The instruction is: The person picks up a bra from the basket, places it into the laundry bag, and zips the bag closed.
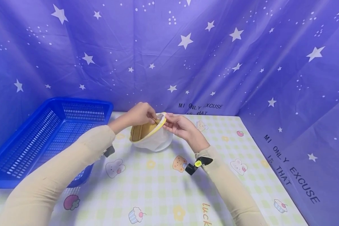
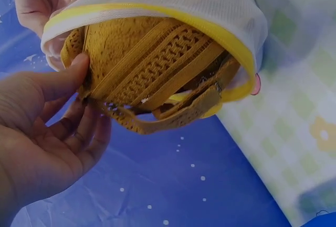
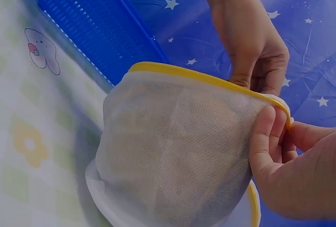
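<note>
A white mesh laundry bag (image 1: pixel 155 142) with a yellow-edged opening stands on the table, its mouth tilted toward the left. Inside that mouth lies a mustard-coloured bra (image 2: pixel 147 72) with openwork bands, part of it sticking out over the rim. My left hand (image 1: pixel 141 113) reaches over the opening and pinches the edge of the bra between thumb and fingers. On the other side, my right hand (image 1: pixel 182 125) pinches the yellow edge of the bag, as the right wrist view shows. The mesh veils the rest of the bra.
To the left, a blue plastic basket (image 1: pixel 57 131) with slatted walls stands on the table, its near part hidden behind my left sleeve. A checked cloth with cartoon prints covers the table (image 1: pixel 158 194). A purple star-patterned curtain (image 1: pixel 158 40) hangs behind and to the right.
</note>
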Tool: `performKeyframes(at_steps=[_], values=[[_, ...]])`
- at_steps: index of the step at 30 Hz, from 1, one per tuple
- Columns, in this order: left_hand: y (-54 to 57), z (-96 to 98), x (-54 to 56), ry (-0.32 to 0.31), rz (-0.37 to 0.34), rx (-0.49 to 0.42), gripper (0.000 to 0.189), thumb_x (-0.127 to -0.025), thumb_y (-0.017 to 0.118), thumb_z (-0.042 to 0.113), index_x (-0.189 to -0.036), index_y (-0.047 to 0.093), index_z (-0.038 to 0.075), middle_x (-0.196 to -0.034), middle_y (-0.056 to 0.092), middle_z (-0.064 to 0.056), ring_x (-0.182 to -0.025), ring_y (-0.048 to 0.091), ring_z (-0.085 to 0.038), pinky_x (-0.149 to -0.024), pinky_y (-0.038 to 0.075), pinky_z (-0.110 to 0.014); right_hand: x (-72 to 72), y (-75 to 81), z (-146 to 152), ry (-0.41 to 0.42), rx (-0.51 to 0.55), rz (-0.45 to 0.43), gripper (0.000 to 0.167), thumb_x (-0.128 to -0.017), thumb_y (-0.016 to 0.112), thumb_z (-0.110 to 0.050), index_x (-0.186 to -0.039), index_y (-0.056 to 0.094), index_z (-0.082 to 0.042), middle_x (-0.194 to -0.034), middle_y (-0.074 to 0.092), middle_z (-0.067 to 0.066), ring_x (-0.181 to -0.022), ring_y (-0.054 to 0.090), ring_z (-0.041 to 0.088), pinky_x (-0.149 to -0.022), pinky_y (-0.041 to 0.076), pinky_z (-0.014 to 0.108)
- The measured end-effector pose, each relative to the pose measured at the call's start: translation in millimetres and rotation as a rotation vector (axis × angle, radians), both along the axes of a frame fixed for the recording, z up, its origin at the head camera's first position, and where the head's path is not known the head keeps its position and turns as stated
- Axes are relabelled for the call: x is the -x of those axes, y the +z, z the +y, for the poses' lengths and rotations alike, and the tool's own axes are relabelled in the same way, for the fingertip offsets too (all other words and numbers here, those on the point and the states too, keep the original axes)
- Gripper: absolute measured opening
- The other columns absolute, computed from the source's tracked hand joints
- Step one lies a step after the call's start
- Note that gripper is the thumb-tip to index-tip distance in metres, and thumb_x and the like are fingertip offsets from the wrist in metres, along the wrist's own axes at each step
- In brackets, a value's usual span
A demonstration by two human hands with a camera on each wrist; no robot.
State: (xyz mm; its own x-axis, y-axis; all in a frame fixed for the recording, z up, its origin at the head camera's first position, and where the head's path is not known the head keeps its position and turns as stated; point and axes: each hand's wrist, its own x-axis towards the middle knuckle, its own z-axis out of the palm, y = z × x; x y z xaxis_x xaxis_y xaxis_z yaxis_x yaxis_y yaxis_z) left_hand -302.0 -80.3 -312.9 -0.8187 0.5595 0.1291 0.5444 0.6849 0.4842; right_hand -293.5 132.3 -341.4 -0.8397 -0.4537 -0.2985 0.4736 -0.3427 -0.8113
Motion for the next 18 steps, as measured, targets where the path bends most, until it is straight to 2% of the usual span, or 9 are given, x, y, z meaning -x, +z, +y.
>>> performKeyframes(at_steps=[6,11,14,18], values=[[4.0,-10.1,0.1,0.013,-0.106,0.077,0.025,-0.084,0.084,0.018,-0.103,0.078,0.004,-0.101,0.078,-0.011,-0.095,0.070,-0.026,-0.090,0.057,-0.043,0.3,-0.5,0,-0.024,-0.002,-0.020,0.027,-0.107,0.039,-0.002,-0.094,0.063,-0.006,-0.082,0.067,0.007,-0.075,0.067,0.015,-0.073,0.060,0.025],[9.3,-23.4,3.7,0.016,-0.200,0.114,0.034,-0.085,0.083,0.016,-0.114,0.074,0.000,-0.111,0.076,-0.017,-0.108,0.069,-0.032,-0.098,0.056,-0.046,0.9,-1.3,0,-0.032,0.005,-0.026,0.030,-0.107,0.038,-0.001,-0.093,0.064,-0.006,-0.081,0.068,0.007,-0.075,0.067,0.015,-0.072,0.060,0.026],[11.0,-29.3,5.1,0.012,-0.238,0.108,0.030,-0.086,0.080,0.010,-0.113,0.073,-0.002,-0.110,0.075,-0.018,-0.107,0.070,-0.033,-0.098,0.056,-0.046,1.4,-2.3,2,-0.034,0.017,-0.028,0.031,-0.107,0.038,0.000,-0.091,0.065,-0.007,-0.081,0.068,0.007,-0.075,0.067,0.015,-0.072,0.060,0.026],[9.6,-32.3,5.1,0.014,-0.247,0.072,0.014,-0.087,0.075,0.004,-0.101,0.075,0.000,-0.103,0.077,-0.016,-0.100,0.072,-0.030,-0.097,0.056,-0.046,1.9,-3.5,3,-0.031,0.026,-0.029,0.032,-0.107,0.038,0.000,-0.092,0.065,-0.006,-0.081,0.068,0.007,-0.075,0.067,0.016,-0.072,0.060,0.026]])
